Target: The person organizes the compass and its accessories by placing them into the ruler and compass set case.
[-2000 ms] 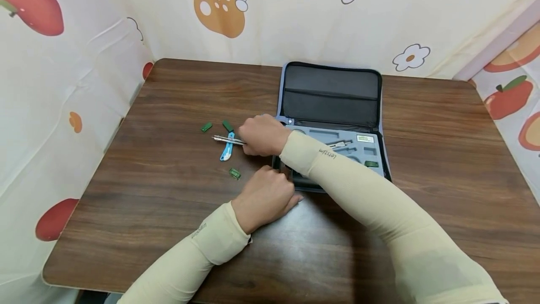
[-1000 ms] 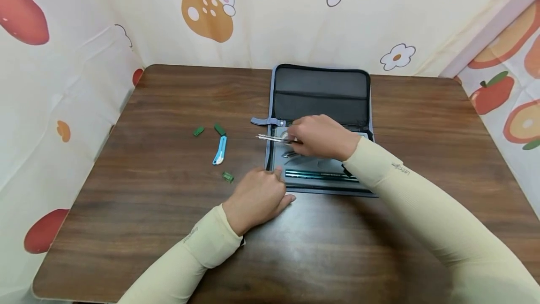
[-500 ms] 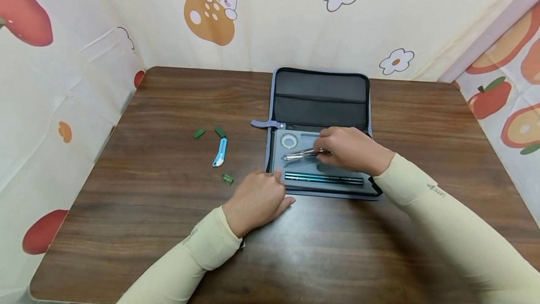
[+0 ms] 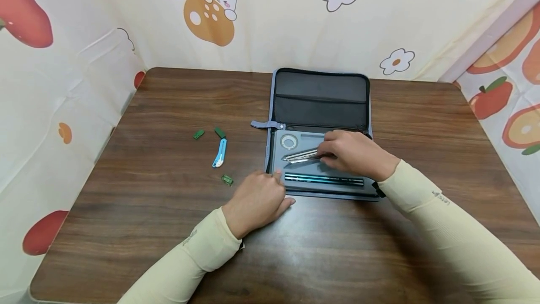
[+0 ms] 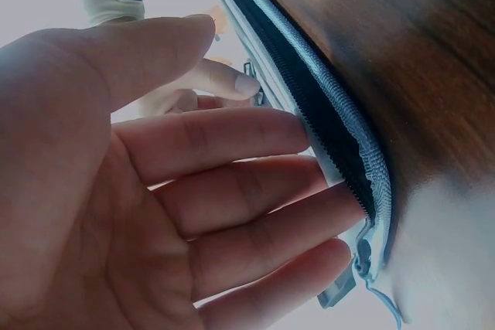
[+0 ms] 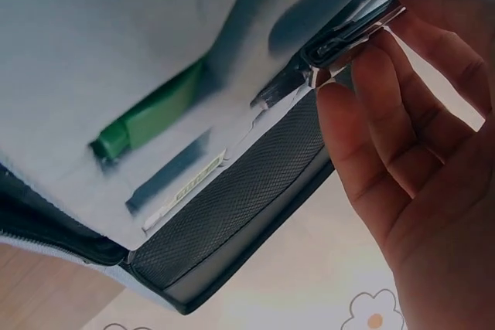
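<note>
My right hand (image 4: 354, 154) pinches a slim silver drawing compass (image 4: 300, 155) just over the grey tray of an open zip case (image 4: 320, 111). The compass's legs point left; its other end is behind my fingers in the head view. In the right wrist view, thumb and fingertips hold its metal end (image 6: 332, 48) close to the tray. My left hand (image 4: 256, 203) rests at the case's front left corner, index finger extended onto its edge. Its fingers look loosely extended against the zipped rim (image 5: 352, 137) in the left wrist view.
In the tray lie dark teal pencils (image 4: 324, 179), a round ring-shaped item (image 4: 288, 141) and a green block (image 6: 155, 121). Left of the case, a light blue utility knife (image 4: 220, 155) and small green pieces (image 4: 227, 180) lie on the wooden table (image 4: 168, 201). Patterned curtains stand behind.
From left of the case, my right hand has carried the compass rightward and lowered it over the tray. In the last half second it moved only slightly. My left hand stays at the corner.
</note>
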The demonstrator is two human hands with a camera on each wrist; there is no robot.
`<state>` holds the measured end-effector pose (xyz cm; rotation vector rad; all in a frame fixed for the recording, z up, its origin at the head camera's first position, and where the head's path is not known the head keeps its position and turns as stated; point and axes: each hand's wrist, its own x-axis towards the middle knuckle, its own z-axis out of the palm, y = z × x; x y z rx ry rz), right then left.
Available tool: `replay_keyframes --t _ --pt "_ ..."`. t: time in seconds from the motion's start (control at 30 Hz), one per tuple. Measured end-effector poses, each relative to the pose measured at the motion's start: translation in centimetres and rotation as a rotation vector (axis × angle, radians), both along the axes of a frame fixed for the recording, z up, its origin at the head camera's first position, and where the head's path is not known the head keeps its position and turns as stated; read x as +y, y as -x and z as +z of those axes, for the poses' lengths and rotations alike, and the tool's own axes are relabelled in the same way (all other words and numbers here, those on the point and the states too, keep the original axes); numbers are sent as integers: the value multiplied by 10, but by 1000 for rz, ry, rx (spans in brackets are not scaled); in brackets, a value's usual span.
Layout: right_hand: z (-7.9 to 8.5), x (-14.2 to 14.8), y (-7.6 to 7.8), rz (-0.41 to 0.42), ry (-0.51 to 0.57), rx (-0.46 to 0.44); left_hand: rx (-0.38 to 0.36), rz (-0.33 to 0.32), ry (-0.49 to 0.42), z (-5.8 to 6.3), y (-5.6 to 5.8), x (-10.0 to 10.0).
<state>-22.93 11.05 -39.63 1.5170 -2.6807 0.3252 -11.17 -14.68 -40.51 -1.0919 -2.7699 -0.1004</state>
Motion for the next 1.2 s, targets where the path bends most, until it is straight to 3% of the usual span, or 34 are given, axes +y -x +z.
replay_keyframes --t 0.4,0.67,0.97,1.2 --pt "-1 -2 3 -16 -43 -26 6 16 15 -1 1 1" --pt "3 -4 10 -57 -85 -165 13 21 15 -1 1 1" --pt "13 -13 19 -66 -184 -260 20 15 8 -1 2 0" --pt "18 -18 19 -31 -270 -232 5 15 -6 -2 3 0"
